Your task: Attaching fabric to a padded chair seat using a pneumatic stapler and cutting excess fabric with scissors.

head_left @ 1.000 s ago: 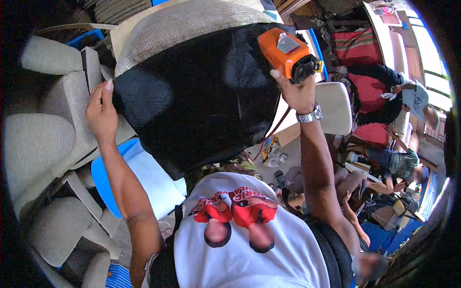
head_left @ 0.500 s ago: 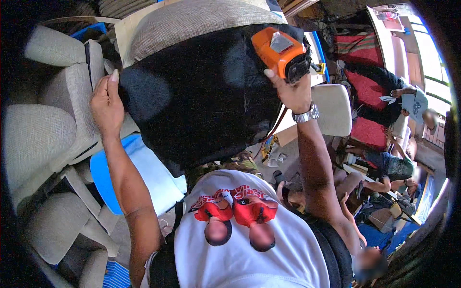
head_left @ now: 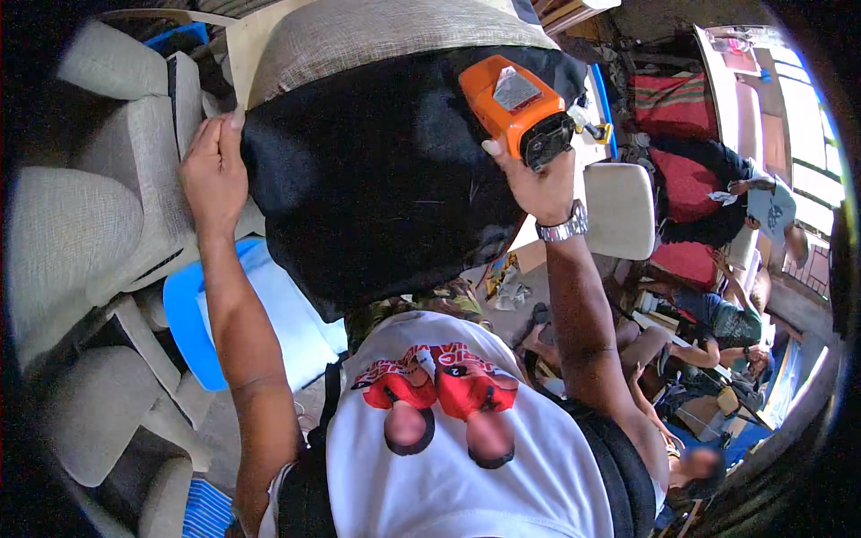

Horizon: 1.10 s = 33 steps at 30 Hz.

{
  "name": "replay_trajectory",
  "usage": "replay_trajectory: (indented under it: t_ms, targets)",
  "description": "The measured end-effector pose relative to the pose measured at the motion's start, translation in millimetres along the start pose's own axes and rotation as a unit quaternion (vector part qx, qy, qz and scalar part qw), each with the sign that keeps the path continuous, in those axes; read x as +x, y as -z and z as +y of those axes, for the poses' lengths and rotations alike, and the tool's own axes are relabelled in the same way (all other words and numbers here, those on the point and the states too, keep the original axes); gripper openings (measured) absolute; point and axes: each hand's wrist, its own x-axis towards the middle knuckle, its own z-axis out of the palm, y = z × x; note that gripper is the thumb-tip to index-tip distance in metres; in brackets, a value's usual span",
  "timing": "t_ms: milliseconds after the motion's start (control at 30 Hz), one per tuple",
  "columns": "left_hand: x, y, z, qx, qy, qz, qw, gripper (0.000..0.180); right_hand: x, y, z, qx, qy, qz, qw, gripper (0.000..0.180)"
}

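Black cloth (head_left: 377, 179) drapes over the near side of a beige woven cushion (head_left: 404, 31) and hangs toward my body. At the cloth's left edge, my left hand (head_left: 215, 175) is closed, thumb and fingers pinching that edge near the cushion's corner. My right hand (head_left: 543, 184) grips a boxy orange-and-black power tool (head_left: 511, 94) over the right part of the cloth. The tool's exact kind cannot be made out, and its underside is hidden. A metal watch sits on my right wrist.
Beige upholstered seats (head_left: 72, 242) crowd the left side. A blue-and-white chair-like piece (head_left: 188, 314) stands by my left forearm. To the right are a pale padded panel (head_left: 619, 211) and red cushions (head_left: 686, 193). Several people sit or work on the far right.
My left hand has shifted slightly right, its fingers now closed more tightly at the cloth edge. My right hand and the orange tool have moved a little left. The view has shifted slightly.
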Motion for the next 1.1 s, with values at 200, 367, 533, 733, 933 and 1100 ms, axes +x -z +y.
replay_trajectory:
  t_ms: [200, 367, 533, 733, 933, 1100]
  targets:
    - [1.5, 4.1, -5.5, -0.004, 0.01, -0.01, 1.0, 0.025, 4.9, -16.2, -13.0, -0.026, -0.037, -0.005, 0.999, 0.024]
    - [3.7, 7.9, -11.5, 0.019, -0.017, 0.015, 1.0, 0.024, 3.7, -29.5, -32.7, 0.028, -0.005, 0.008, 1.0, 0.021]
    - [6.5, 8.9, -15.0, 0.018, -0.04, 0.017, 0.999, 0.018, 6.5, -37.7, -43.4, -0.014, -0.028, -0.006, 0.999, 0.021]
    - [11.7, 12.4, -23.4, 0.031, -0.067, 0.022, 0.997, 0.015, 9.1, -50.1, -58.8, -0.017, -0.041, -0.017, 0.999, 0.022]
    - [17.5, 13.6, -35.0, -0.044, -0.066, 0.021, 0.997, 0.015, 9.9, -60.5, -77.7, -0.011, -0.004, -0.016, 1.0, 0.022]
    - [23.5, 16.7, -42.2, -0.049, -0.082, 0.022, 0.995, 0.017, 12.6, -76.2, -90.9, 0.009, -0.033, -0.024, 0.999, 0.028]
